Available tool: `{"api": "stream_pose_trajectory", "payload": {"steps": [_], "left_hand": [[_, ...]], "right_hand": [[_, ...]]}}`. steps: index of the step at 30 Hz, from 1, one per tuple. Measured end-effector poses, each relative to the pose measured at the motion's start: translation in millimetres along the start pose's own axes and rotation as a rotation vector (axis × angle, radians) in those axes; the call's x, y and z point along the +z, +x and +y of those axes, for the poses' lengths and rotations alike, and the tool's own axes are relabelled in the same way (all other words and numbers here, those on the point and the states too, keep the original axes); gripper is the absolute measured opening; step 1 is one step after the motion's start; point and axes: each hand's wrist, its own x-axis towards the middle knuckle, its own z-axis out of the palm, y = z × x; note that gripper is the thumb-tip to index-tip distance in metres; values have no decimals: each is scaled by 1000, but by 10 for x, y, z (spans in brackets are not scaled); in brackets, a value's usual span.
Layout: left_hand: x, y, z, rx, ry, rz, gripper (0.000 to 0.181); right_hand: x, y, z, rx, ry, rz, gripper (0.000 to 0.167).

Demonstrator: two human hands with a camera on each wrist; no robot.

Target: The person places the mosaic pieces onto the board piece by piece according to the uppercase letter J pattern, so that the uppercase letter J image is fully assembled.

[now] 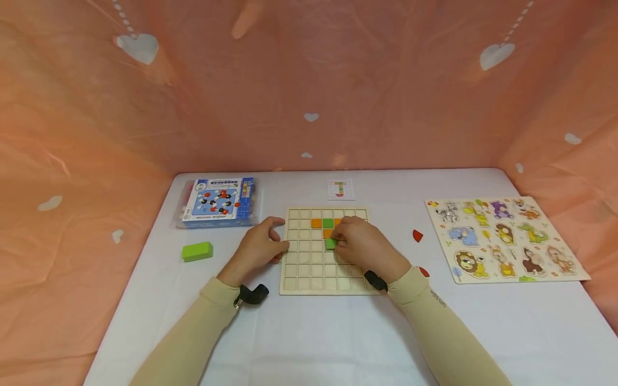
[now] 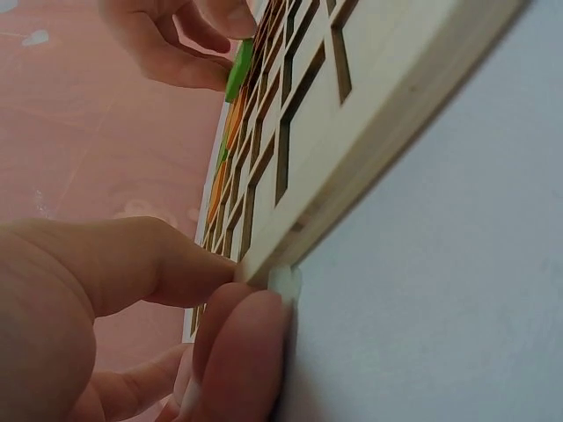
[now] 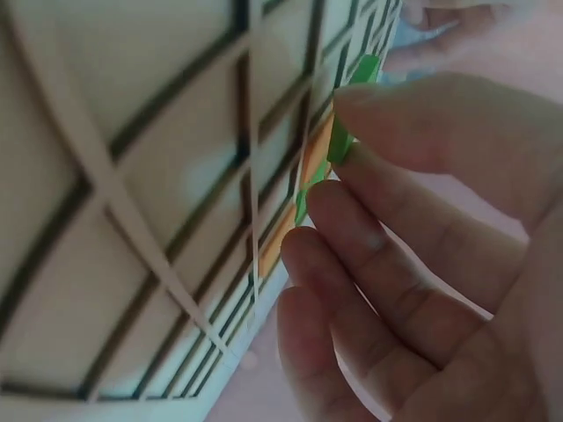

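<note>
My right hand (image 1: 362, 245) pinches a green tile (image 1: 330, 244) at the board (image 1: 285, 273); beyond these fingertips four tiles (image 1: 316, 223) lie seated — judging by the card (image 1: 348, 195), the J's lower part seems left. My left thumb and finger clamp the board's left edge (image 2: 299, 215). Bare cells (image 1: 306, 257) open leftward and nearer — my knuckles hide some rightward.

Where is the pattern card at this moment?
In the head view, the pattern card lies on the table, just beyond the grid board, to the right of the blue box.
</note>
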Motion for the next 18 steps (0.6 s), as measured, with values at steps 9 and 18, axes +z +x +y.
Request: {"api": "stream_pose_trajectory", "payload": {"steps": [9,18], "left_hand": [[42,0,-4,6,-2,-1,64],[3,-2,3,18,30,7,64]], "right_hand": [[65,0,-25,19,-30,-10,22],[73,18,-41,-3,-52,2,22]]}}
